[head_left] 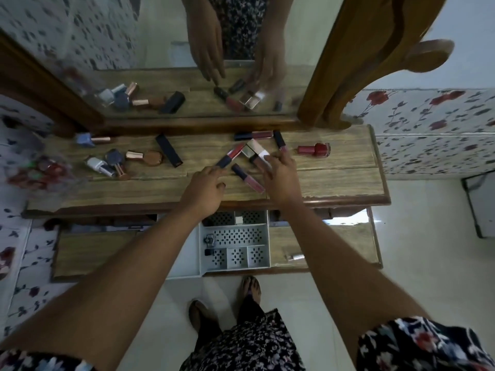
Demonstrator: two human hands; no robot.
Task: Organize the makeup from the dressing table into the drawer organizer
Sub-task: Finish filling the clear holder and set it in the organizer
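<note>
Makeup lies scattered on the wooden dressing table (334,180). Several lip gloss tubes form a cluster in the middle. My left hand (205,190) reaches forward, fingertips touching the dark cap of a red lip gloss (231,155). My right hand (280,174) is spread over a white compact case (258,152), fingertips touching it. Between the two hands lies a pink lip gloss (247,178). In the open drawer below sits the white perforated organizer (237,241). It holds a few small dark items on its left side.
Nail polish bottles (107,163), a black lipstick (169,153) and a round compact (152,158) lie at the left. A red bottle (314,149) lies at the right. A mirror (187,62) stands behind. A small tube (293,257) rests in the drawer. My feet stand below.
</note>
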